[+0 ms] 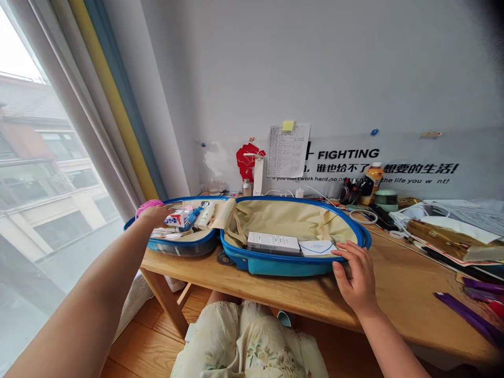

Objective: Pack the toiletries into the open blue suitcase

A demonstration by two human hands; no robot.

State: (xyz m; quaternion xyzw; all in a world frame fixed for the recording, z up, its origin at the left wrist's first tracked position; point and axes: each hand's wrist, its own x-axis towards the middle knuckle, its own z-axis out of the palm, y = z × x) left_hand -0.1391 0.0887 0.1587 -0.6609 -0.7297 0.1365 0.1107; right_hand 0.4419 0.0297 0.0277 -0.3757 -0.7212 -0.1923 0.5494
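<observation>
An open blue suitcase (275, 266) with beige lining lies spread on the wooden table. My left hand (158, 213) reaches over its left half, fingers stretched toward the right, beside a bright pink item (148, 205) that it partly covers; whether they touch is unclear. Under and near that hand are a red-and-white packet (175, 219), a blue tube (191, 218) and a white tube (206, 215). In the right half, a white box (273, 242) sits next to a white-and-blue flat box (316, 247). My right hand (356, 275) rests with spread fingers at the right half's front rim.
Behind the suitcase stand a metal bottle (246, 187) and a white lamp (258, 176). Toward the right are an orange-capped bottle (373, 181), a green jar (386, 200), cables, a brown pouch (437, 236) and purple wrappers (468, 315). A curtained window is on the left.
</observation>
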